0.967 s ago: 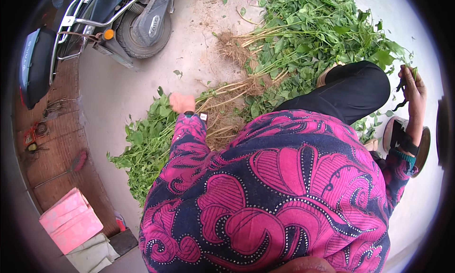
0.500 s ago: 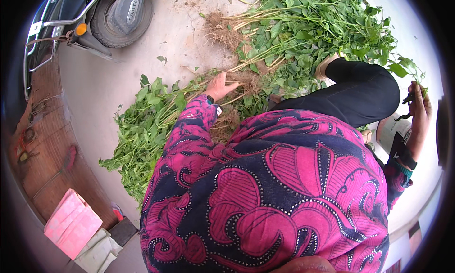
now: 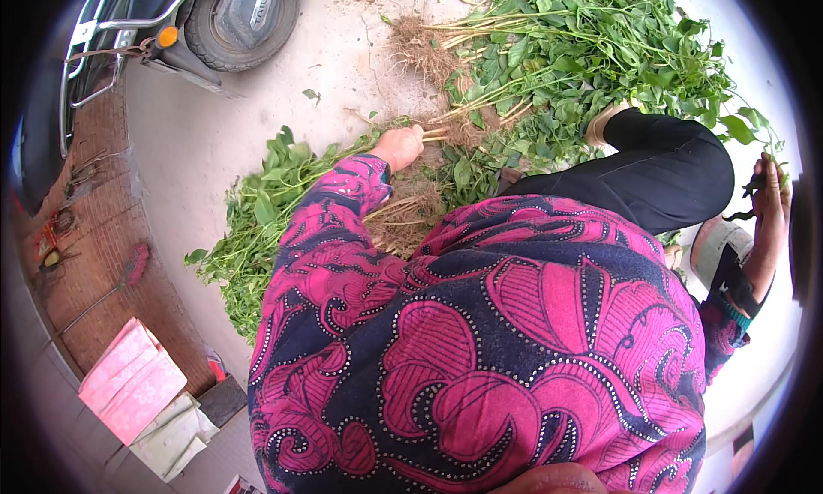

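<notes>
"Stems (image 3: 435, 135), is it, in that left hand (image 3: 399, 148)?"

"Yes, a few pale ones. The fist is curled tight round them, above and a touch left of the frame's centre. A clump of roots (image 3: 467, 132) sits just to the right of the knuckles, and leafy tops (image 3: 261, 207) spread away below and to the left of the hand."

"And the right hand (image 3: 770, 190)?"

"Way over by the right edge, well apart from those stems. Its fingers are pinched together on a thin leafy sprig (image 3: 739, 129), with the leaves up and left of the fingertips. Something dark dangles there too; I can't make out what."

"What's beside that forearm?"

"A pale bucket (image 3: 718, 247), just to its left. The big green pile (image 3: 591, 48) fills the upper right, beyond the bent knee (image 3: 699, 160), and a scooter wheel (image 3: 244, 27) stands at upper left."
</notes>
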`<action>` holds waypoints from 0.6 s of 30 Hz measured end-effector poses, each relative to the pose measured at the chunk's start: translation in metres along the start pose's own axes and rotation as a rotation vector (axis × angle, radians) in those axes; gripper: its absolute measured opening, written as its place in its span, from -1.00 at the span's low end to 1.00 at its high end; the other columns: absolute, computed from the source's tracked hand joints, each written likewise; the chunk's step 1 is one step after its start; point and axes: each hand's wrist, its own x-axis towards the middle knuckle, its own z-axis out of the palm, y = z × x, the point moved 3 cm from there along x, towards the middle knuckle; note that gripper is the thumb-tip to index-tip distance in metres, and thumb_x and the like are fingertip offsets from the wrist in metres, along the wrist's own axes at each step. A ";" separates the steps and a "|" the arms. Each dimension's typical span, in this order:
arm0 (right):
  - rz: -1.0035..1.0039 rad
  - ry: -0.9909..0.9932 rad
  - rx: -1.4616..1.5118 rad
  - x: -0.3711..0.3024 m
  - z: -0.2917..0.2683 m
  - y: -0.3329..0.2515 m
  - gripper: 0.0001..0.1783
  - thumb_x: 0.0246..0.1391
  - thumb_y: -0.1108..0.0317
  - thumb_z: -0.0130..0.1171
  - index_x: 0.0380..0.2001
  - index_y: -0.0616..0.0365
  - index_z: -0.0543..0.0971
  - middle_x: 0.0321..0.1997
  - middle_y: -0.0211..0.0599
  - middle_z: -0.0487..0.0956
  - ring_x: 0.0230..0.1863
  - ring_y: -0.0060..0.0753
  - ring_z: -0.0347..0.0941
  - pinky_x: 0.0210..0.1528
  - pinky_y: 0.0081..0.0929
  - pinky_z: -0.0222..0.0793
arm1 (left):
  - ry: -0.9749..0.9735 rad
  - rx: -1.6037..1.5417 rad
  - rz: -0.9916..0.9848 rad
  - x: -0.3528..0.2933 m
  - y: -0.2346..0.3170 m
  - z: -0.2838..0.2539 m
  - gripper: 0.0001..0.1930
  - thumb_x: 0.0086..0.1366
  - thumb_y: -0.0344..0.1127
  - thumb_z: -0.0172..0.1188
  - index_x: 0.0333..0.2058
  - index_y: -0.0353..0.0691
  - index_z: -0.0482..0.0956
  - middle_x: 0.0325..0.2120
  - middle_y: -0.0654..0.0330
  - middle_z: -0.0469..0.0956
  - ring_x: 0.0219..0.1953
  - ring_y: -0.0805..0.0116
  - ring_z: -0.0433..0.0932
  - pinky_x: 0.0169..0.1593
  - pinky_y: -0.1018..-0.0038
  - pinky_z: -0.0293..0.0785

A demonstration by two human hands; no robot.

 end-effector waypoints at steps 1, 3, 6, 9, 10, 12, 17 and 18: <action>0.010 -0.008 0.042 0.002 -0.001 0.005 -0.61 0.25 0.17 0.08 0.03 0.17 0.54 -0.21 -0.51 0.55 -0.30 -0.75 0.29 -0.28 -0.77 0.12 | 0.030 0.017 -0.007 0.002 -0.003 -0.012 -0.77 0.25 -0.24 -0.04 -0.31 -0.31 0.41 -0.44 -0.09 0.59 -0.36 -0.09 0.59 -0.26 0.11 0.51; 0.088 0.015 0.075 0.004 -0.004 0.019 -0.62 0.29 0.24 0.04 0.07 0.22 0.49 -0.12 -0.44 0.57 -0.14 -0.71 0.41 -0.12 -0.78 0.25 | 0.033 0.086 -0.047 0.001 -0.016 -0.040 -0.78 0.25 -0.26 -0.04 -0.29 -0.30 0.42 -0.47 -0.08 0.59 -0.36 -0.05 0.60 -0.28 0.11 0.51; 0.035 -0.013 0.091 0.009 -0.010 0.039 -0.63 0.27 0.24 0.06 0.06 0.21 0.51 -0.18 -0.49 0.56 -0.40 -0.81 0.30 -0.38 -0.83 0.15 | 0.028 0.230 -0.005 -0.025 -0.050 -0.073 -0.80 0.25 -0.27 -0.03 -0.27 -0.28 0.42 -0.51 -0.05 0.58 -0.40 -0.03 0.59 -0.32 0.12 0.51; -0.035 -0.091 0.152 0.010 -0.021 0.055 -0.62 0.24 0.21 0.11 0.03 0.20 0.54 -0.23 -0.52 0.56 -0.55 -0.87 0.15 -0.53 -0.83 0.02 | 0.140 0.192 -0.010 -0.078 -0.080 -0.070 -0.77 0.25 -0.27 -0.03 -0.20 -0.29 0.40 -0.53 -0.05 0.56 -0.45 -0.03 0.57 -0.34 0.14 0.50; 0.008 -0.045 0.164 0.010 -0.026 0.061 -0.62 0.23 0.21 0.12 0.03 0.21 0.54 -0.24 -0.53 0.56 -0.58 -0.88 0.12 -0.56 -0.83 -0.01 | 0.173 0.245 0.031 -0.094 -0.083 -0.059 -0.76 0.25 -0.27 -0.02 -0.18 -0.28 0.40 -0.55 -0.05 0.55 -0.46 -0.05 0.56 -0.34 0.13 0.49; 0.121 0.035 0.245 0.006 -0.029 0.066 -0.60 0.22 0.21 0.12 0.04 0.21 0.53 -0.23 -0.51 0.57 -0.57 -0.86 0.14 -0.53 -0.82 0.04 | 0.074 0.180 -0.212 -0.110 -0.094 -0.028 -0.73 0.20 -0.27 0.02 -0.15 -0.25 0.39 -0.39 -0.09 0.54 -0.26 -0.05 0.55 -0.15 0.06 0.44; -0.016 0.057 0.112 -0.012 -0.002 0.030 -0.70 0.17 0.19 0.16 -0.11 0.10 0.62 -0.38 -0.61 0.55 -0.57 -0.85 0.13 -0.52 -0.77 0.05 | 0.013 0.123 -0.479 -0.086 -0.096 0.025 -0.64 0.10 -0.29 0.05 -0.10 -0.25 0.41 -0.03 -0.09 0.39 0.12 -0.01 0.31 0.14 -0.07 0.15; -0.050 0.047 0.105 -0.018 0.005 0.021 -0.70 0.15 0.16 0.16 -0.14 0.08 0.63 -0.41 -0.64 0.53 -0.57 -0.85 0.13 -0.53 -0.77 0.04 | 0.039 0.072 -0.448 -0.053 -0.081 0.023 -0.61 0.09 -0.30 0.05 -0.07 -0.26 0.41 0.03 -0.06 0.35 0.17 0.00 0.25 0.18 -0.10 0.10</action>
